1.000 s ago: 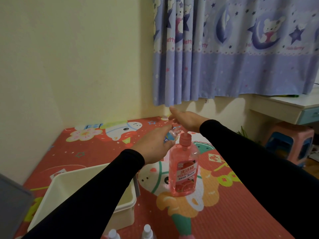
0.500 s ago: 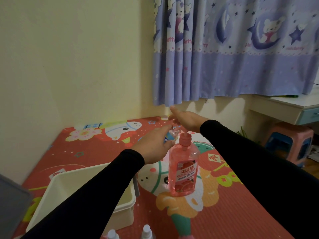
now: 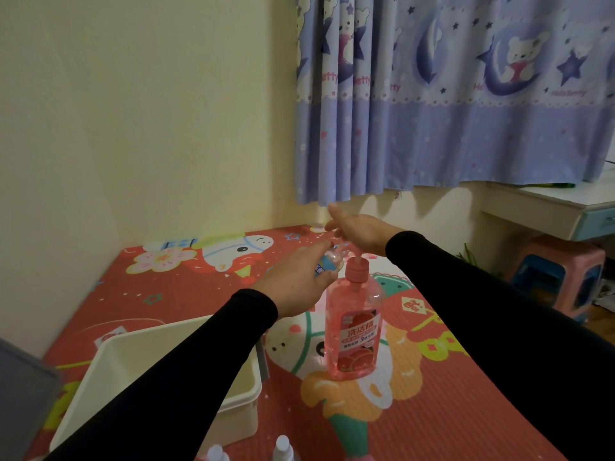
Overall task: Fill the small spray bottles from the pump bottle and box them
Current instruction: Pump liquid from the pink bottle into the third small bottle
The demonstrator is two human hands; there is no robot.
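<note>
A pink pump bottle (image 3: 354,331) stands upright on the red patterned mat (image 3: 416,410). My left hand (image 3: 294,282) grips a small clear spray bottle (image 3: 327,261) tilted toward the pump's nozzle. My right hand (image 3: 357,229) rests flat on top of the pump head, fingers spread forward. Two more small spray bottles (image 3: 283,449) with white caps show at the bottom edge. A cream plastic box (image 3: 239,394) sits to the left, mostly hidden under my left sleeve.
A yellow wall runs along the mat's far edge, with a purple curtain (image 3: 449,94) hanging on the right. A pink and blue stool (image 3: 559,281) and a white desk (image 3: 565,207) stand at the right. A grey object (image 3: 20,404) sits at the lower left.
Hardly anything has moved; both hands hold the same pose at the pump head, with the small bottle still at the nozzle.
</note>
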